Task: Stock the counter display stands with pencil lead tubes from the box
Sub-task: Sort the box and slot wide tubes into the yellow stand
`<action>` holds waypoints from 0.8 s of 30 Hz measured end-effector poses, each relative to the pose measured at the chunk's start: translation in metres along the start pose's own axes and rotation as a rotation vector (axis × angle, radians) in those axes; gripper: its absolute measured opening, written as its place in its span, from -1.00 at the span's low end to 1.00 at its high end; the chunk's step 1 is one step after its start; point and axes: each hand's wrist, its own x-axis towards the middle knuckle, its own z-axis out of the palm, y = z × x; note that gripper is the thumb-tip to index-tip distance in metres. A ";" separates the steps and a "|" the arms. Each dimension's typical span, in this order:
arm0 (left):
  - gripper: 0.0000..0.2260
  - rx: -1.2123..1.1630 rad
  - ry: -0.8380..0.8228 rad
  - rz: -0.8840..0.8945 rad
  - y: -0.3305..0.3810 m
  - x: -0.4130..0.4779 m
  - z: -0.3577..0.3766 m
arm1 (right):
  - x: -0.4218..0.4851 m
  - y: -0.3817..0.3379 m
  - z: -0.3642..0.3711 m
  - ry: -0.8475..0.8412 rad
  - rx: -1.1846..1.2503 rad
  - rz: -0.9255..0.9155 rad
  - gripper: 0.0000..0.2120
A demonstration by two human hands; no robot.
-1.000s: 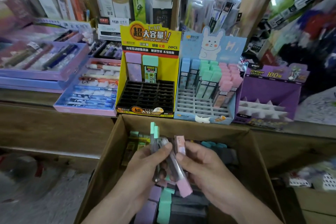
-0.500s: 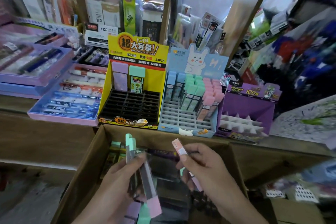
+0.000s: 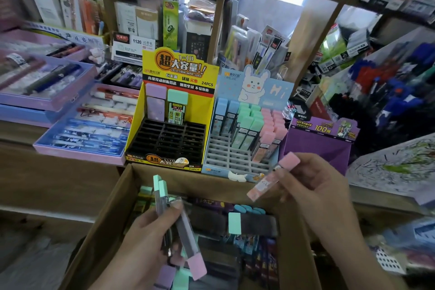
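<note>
**Right hand lifts one pink lead tube clear of the bundle**

A second ago both hands met over the box, sorting tubes together. Now they are well apart. The right hand has risen out of the box with a single pink-capped lead tube. It now sits higher than half a second ago, in front of the lower edge of the blue rabbit stand.

A wooden desk carries three display stands side by side. The yellow stand has two tubes in its back row above dark slots. The blue rabbit stand holds blue, mint and pink tubes towards its back. To its right is a purple stand. Left of them lie trays of pens. Crowded stationery shelves rise behind.

An open cardboard box stands in front of the desk, with more tubes lying loose inside.

The right hand pinches the pink-capped tube between thumb and fingers. The tube is tilted, with its cap pointing up and to the right. The left hand stays low over the box with its fingers curled round a bundle of tubes. The bundle's mint caps point up, and a pink cap points down.
</note>
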 end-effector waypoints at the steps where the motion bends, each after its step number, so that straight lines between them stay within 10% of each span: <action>1: -0.57 -0.007 0.005 0.004 -0.001 0.000 -0.001 | 0.003 0.001 -0.003 0.023 0.012 -0.024 -0.87; 24: -0.62 -0.025 -0.003 -0.002 -0.004 0.011 -0.008 | 0.058 0.007 -0.022 0.067 -0.127 -0.222 -0.88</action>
